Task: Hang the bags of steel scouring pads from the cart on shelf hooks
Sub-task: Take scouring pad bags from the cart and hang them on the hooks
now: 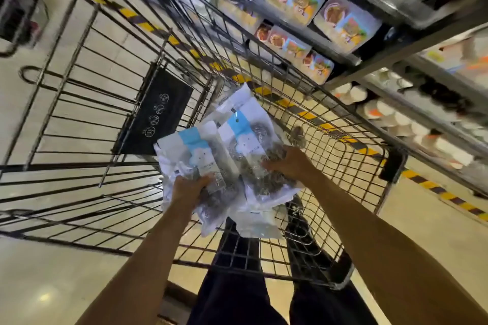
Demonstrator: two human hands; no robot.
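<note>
Gripped by both hands, head view: left hand is curled round the lower edge of one bundle, right hand round the other. The bags of steel scouring pads are held over the cart, near its right wall. Clear film, grey coils, blue-white header cards with a punched hole (hooks not made out). Headers are best squared and holes aligned before lifting.

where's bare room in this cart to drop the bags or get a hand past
Bare wire shows left of the bags, below the black flap, and between the right hand and the right wall of the cart. Crowded: the middle, where the left hand and right hand grip overlapping bags, and the packed shelf packets beyond that wall.
</note>
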